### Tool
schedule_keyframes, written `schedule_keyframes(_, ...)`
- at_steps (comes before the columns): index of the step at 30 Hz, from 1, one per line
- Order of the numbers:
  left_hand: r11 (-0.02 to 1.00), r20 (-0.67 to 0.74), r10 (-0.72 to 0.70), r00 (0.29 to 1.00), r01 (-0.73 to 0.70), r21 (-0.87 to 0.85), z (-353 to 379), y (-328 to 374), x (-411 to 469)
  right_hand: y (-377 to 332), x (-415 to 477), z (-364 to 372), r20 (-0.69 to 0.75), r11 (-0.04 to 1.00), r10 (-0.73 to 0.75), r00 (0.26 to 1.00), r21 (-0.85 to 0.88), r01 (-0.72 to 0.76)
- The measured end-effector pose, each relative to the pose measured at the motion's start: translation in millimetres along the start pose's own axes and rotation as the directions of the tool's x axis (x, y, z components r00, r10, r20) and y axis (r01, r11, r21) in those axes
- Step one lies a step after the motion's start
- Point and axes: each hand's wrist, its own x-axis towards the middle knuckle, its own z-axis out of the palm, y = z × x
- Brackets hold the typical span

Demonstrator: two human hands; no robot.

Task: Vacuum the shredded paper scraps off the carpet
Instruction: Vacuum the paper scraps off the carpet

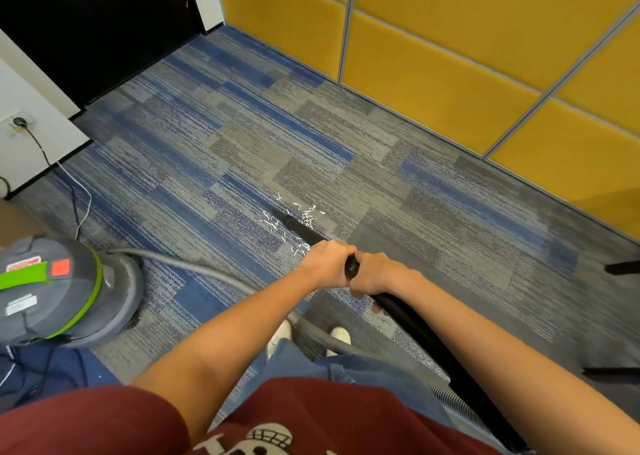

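Observation:
White shredded paper scraps (304, 216) lie scattered on the blue and grey carpet (214, 149) in the middle of the view. A black vacuum wand (298, 227) slants down from me, and its nozzle tip rests among the scraps. My left hand (325, 264) grips the wand ahead of my right hand (375, 274), which grips it just behind. The two hands almost touch. Further back the wand joins a ribbed grey hose (207, 271) that curves left to the vacuum canister (59, 291).
The grey and green canister stands at the left on the carpet, its cord (41, 149) running to a wall socket (19, 122). Yellow padded wall panels (450, 73) line the right side. A dark door (104, 28) is at the far left. Black chair legs (623, 267) poke in at the right edge.

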Motion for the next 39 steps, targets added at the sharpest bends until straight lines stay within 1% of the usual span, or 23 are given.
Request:
schedule_keyframes(3,0.999,-0.008,-0.04,0.999,0.04,-0.029,2.3,-8.2,-7.3,-8.7,4.2,5.7,-0.008,0.996,-0.024,1.0,-0.092,0.023)
schedule_keyframes(4,0.997,-0.017,-0.051,0.999,0.05,-0.054,3.3,-8.5,-7.9,-9.4,4.5,5.3,-0.01,0.995,-0.021,1.0,-0.098,0.02)
schedule_keyframes(10,0.983,-0.019,-0.076,0.997,0.072,-0.166,8.7,-0.3,1.5,-1.5,5.6,-0.4,-0.031,0.999,0.015,0.999,-0.041,-0.016)
schedule_keyframes(17,0.981,0.021,-0.035,0.999,0.038,-0.191,14.6,10.5,16.6,10.0,7.1,-0.9,-0.081,0.996,0.077,0.994,0.045,-0.074)
schedule_keyframes(24,0.975,-0.007,-0.046,0.999,0.044,-0.217,9.9,-6.2,18.2,-4.1,11.0,-4.2,-0.094,0.997,0.05,0.994,0.069,-0.043)
schedule_keyframes(29,0.973,-0.044,-0.09,0.995,0.079,-0.217,2.7,-30.1,14.5,-28.6,17.1,-7.4,-0.092,1.0,0.02,0.996,-0.002,-0.02)
schedule_keyframes(32,0.965,-0.046,-0.1,0.994,0.085,-0.246,-3.4,-39.6,16.9,-40.6,23.6,-12.6,-0.097,0.999,0.02,0.995,-0.044,-0.024)
schedule_keyframes(34,0.961,-0.044,-0.093,0.995,0.078,-0.266,-5.1,-44.9,19.8,-46.5,25.5,-15.3,-0.093,0.996,0.037,0.995,-0.072,-0.044)
schedule_keyframes(36,0.96,-0.045,-0.074,0.996,0.059,-0.274,-6.5,-47.2,22.1,-47.9,26.1,-16.4,-0.093,0.996,0.058,0.994,-0.064,-0.064)
schedule_keyframes(39,0.974,-0.044,-0.032,0.998,0.021,-0.227,-9.1,-40.2,24.8,-39.0,26.3,-18.9,-0.081,0.996,0.081,0.993,-0.035,-0.084)
